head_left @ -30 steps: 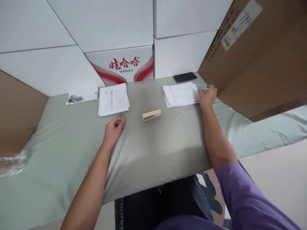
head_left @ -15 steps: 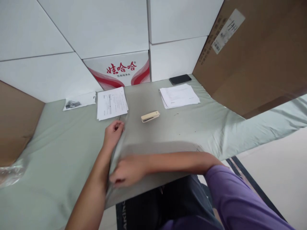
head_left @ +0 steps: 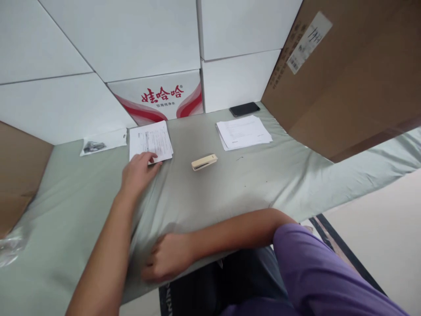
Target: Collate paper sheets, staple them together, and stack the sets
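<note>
The printed sheets (head_left: 150, 141) lie at the back left of the table, just in front of the white boxes (head_left: 131, 48). The left hand (head_left: 137, 172) reaches over their near edge, fingertips resting on the paper, fingers loosely spread and flat, closed on nothing. The right hand (head_left: 168, 262) lies across the body at the near edge of the table, palm down on the pale green cloth (head_left: 230, 188) that covers it, fingers curled a little over the fabric; whether it pinches the cloth cannot be told.

A beige stapler (head_left: 204, 162) sits near the middle, apart from both hands. A second stack of papers (head_left: 244, 131) lies further right, with a dark phone (head_left: 244, 109) just behind it, and a big cardboard box (head_left: 345, 74) leans over the right side. A small bag of dark bits (head_left: 102, 142) lies left of the printed sheets.

The likely trouble is the cloth: it is loose and wrinkled, so a drag by either hand could shift it and slide the sheets or stapler along. A fingertip press alone may also fan the sheets apart instead of moving them together.
</note>
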A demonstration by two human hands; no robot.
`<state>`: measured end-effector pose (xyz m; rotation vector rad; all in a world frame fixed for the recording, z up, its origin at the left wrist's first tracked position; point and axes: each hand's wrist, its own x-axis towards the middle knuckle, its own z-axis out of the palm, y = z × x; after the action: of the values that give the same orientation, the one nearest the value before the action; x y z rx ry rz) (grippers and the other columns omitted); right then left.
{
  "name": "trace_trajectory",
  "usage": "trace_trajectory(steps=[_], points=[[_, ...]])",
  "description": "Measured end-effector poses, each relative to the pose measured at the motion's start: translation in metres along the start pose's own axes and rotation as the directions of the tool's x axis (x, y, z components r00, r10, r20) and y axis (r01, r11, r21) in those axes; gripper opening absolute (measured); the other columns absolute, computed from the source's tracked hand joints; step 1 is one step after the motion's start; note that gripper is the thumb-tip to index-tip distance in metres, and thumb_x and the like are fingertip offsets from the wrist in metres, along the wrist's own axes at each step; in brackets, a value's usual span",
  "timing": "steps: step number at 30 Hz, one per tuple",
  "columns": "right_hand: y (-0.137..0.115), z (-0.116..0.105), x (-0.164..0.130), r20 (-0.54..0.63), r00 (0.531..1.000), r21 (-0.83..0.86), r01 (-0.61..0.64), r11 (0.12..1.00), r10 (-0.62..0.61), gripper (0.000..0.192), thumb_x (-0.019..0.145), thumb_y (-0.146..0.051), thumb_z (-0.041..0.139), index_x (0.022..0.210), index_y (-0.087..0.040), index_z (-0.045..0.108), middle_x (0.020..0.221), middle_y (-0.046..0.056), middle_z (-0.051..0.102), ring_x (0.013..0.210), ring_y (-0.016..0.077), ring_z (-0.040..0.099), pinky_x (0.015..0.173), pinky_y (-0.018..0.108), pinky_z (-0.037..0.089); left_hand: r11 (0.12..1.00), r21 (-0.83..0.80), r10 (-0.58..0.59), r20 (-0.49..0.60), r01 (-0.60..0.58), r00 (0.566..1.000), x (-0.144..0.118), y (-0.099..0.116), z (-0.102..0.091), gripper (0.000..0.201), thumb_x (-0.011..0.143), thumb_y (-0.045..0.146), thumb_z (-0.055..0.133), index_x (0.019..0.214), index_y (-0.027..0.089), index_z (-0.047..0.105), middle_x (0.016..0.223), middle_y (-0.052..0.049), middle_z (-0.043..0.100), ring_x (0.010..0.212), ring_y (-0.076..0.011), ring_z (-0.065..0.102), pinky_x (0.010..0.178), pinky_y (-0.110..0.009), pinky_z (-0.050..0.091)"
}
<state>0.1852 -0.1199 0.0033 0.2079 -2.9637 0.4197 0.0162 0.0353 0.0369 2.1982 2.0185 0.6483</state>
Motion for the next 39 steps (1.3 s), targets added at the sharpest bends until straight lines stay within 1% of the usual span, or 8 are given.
trace_trajectory(steps=[3,7,10,20,24,29,34,39], points=[[0.000,-0.002,0.001,0.025,1.000,0.030,-0.018,0.999,0.017,0.019,0.105,-0.026,0.045,0.107,-0.018,0.063,0.091,0.001,0.074,0.086,0.0179,0.071,0.061,0.035,0.043,0.958,0.249,0.122,0.104,-0.144,0.987,0.022,-0.006,0.000,0.047,0.088,0.050,0.063,0.128,0.025,0.067,0.125,-0.014,0.064,0.118,-0.0353,0.056,0.091,-0.043,0.044],[0.002,-0.005,0.001,0.043,0.999,0.066,0.005,0.998,-0.008,0.020,0.105,-0.029,0.045,0.108,-0.019,0.062,0.097,0.002,0.074,0.087,0.0176,0.071,0.061,0.034,0.043,0.947,0.288,0.102,0.145,-0.141,0.984,0.033,-0.006,0.011,0.044,0.101,0.046,0.041,0.127,0.026,0.070,0.126,-0.012,0.066,0.116,-0.0323,0.059,0.087,-0.042,0.043],[0.004,-0.004,0.002,0.046,0.999,0.089,0.011,0.996,-0.015,0.021,0.105,-0.028,0.043,0.106,-0.018,0.061,0.099,0.003,0.074,0.089,0.0173,0.071,0.063,0.033,0.044,0.955,0.271,0.092,0.117,-0.121,0.989,0.033,-0.003,0.016,0.043,0.103,0.039,0.036,0.116,0.024,0.074,0.121,-0.010,0.071,0.115,-0.0292,0.061,0.084,-0.040,0.042],[0.005,-0.005,-0.001,0.021,0.999,0.087,0.023,0.996,-0.025,0.020,0.105,-0.028,0.044,0.106,-0.018,0.060,0.098,0.003,0.073,0.087,0.0181,0.070,0.062,0.035,0.043,0.998,0.054,0.048,-0.144,-0.041,0.988,0.032,-0.016,0.024,0.032,0.096,0.044,0.052,0.090,0.024,0.077,0.099,-0.008,0.076,0.094,-0.0268,0.068,0.073,-0.036,0.041],[0.006,-0.002,-0.001,0.029,0.999,0.100,0.032,0.994,-0.035,0.019,0.104,-0.029,0.045,0.106,-0.017,0.060,0.100,0.003,0.073,0.087,0.0193,0.070,0.062,0.035,0.043,1.000,0.014,0.014,-0.204,-0.012,0.979,0.033,-0.020,0.024,0.030,0.093,0.047,0.057,0.084,0.024,0.073,0.094,-0.008,0.074,0.088,-0.0249,0.066,0.071,-0.034,0.040],[0.007,0.000,0.000,0.015,0.999,0.110,0.043,0.993,-0.045,0.019,0.105,-0.029,0.046,0.105,-0.017,0.060,0.098,0.004,0.073,0.088,0.0189,0.070,0.063,0.034,0.044,0.999,0.018,-0.045,-0.191,0.049,0.981,0.035,-0.020,0.025,0.030,0.090,0.050,0.059,0.079,0.023,0.068,0.090,-0.008,0.072,0.086,-0.0251,0.063,0.072,-0.034,0.041],[0.007,0.002,0.000,0.010,0.999,0.110,0.038,0.993,-0.039,0.017,0.104,-0.029,0.047,0.104,-0.018,0.060,0.099,0.004,0.073,0.088,0.0186,0.070,0.062,0.034,0.043,0.998,-0.067,0.006,-0.109,-0.013,0.994,0.035,-0.020,0.030,0.039,0.097,0.049,0.045,0.079,0.023,0.068,0.095,-0.010,0.072,0.092,-0.0261,0.064,0.078,-0.036,0.045],[0.007,0.001,0.000,0.005,0.999,0.111,0.034,0.993,-0.035,0.018,0.104,-0.031,0.047,0.104,-0.018,0.059,0.100,0.003,0.074,0.087,0.0167,0.070,0.062,0.033,0.042,0.990,-0.141,0.012,-0.097,-0.025,0.995,0.035,-0.019,0.032,0.032,0.094,0.040,0.048,0.077,0.022,0.068,0.097,-0.009,0.073,0.093,-0.0252,0.066,0.081,-0.036,0.047]])
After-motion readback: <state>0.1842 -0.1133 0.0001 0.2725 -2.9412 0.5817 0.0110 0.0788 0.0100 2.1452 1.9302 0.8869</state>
